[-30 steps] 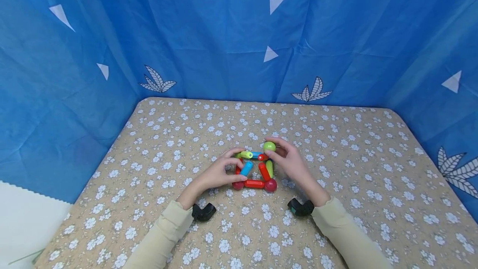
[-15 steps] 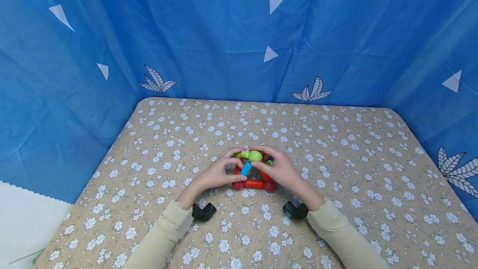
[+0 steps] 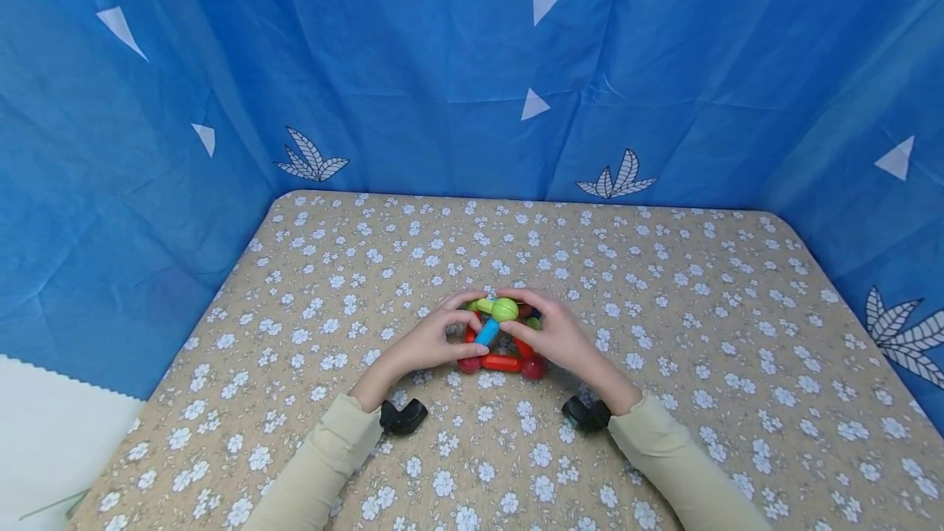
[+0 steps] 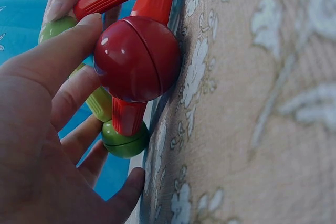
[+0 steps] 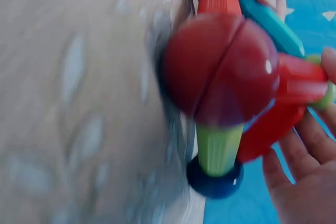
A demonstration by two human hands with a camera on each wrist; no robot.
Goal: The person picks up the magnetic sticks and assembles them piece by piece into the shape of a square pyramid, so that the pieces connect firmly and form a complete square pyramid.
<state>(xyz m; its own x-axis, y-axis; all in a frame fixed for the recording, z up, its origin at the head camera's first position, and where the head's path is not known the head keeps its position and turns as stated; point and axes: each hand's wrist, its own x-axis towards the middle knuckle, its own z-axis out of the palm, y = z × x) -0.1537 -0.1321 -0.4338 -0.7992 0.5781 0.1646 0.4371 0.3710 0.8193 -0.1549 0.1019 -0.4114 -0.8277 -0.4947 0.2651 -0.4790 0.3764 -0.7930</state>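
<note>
A structure of toy rods and balls sits on the table between both hands. At its front, a red rod point(image 3: 502, 363) joins two dark red balls, the left one point(image 4: 137, 59) and the right one point(image 5: 220, 69). My left hand point(image 3: 428, 340) pinches a slanted blue rod point(image 3: 487, 332) between thumb and fingers. With thumb and fingertips my right hand point(image 3: 558, 334) holds a light green ball point(image 3: 505, 310) at the upper ends of the slanted rods. Low at the back are a green ball point(image 4: 125, 140) and a dark blue ball point(image 5: 214, 179). Fingers partly cover the rods behind.
A flower-patterned cloth point(image 3: 354, 252) covers the table. Blue curtains point(image 3: 442, 64) hang behind it and at both sides. Dark wrist devices show at the left wrist point(image 3: 402, 418) and the right wrist point(image 3: 586, 414).
My right hand has carried the light green ball leftward to the tops of the slanted rods, which have come together there. The left hand has stayed nearly still on the blue rod.
</note>
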